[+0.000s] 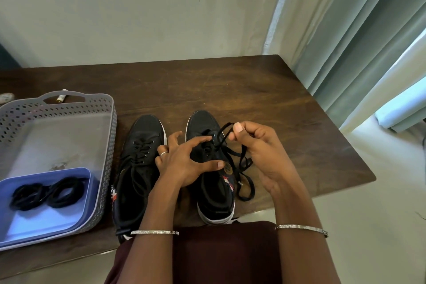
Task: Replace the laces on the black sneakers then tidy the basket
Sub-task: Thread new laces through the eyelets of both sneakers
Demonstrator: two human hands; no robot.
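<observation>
A black lace (242, 166) is being pinched between the thumb and curled fingers of the right hand (258, 152), above the right sneaker (201, 122). That sneaker is being pressed by the spread, open left hand (184, 161). Both shoes are being borne by the bench (253, 90), the left sneaker (144, 136) just beside the grey basket (108, 145), in which coiled laces (48, 193) are being held by a blue tray (46, 223).

Soft daylight from right; wide-angle warping.
</observation>
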